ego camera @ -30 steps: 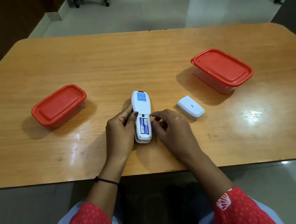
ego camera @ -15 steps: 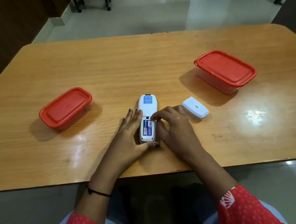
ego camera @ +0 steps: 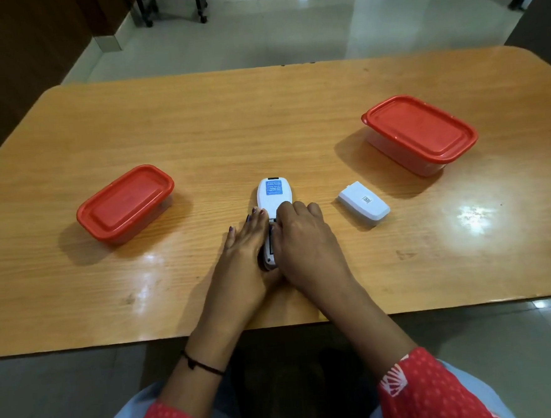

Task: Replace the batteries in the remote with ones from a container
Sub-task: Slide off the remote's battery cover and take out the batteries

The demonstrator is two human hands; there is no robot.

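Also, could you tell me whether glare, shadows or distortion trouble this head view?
Head view: sharp overall; white glare patches on the table right of the battery cover; the left container and right container throw soft shadows leftward; wide-angle stretching shows toward the frame's corners.

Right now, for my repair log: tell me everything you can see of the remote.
The remote is white plastic, lying face down on the table, lengthwise away from the person. A blue label and a dark slot mark its far end. Its battery cover lies apart to the right. The left hand rests straight-fingered along its left side; the right hand curls over its near half, hiding what lies beneath.
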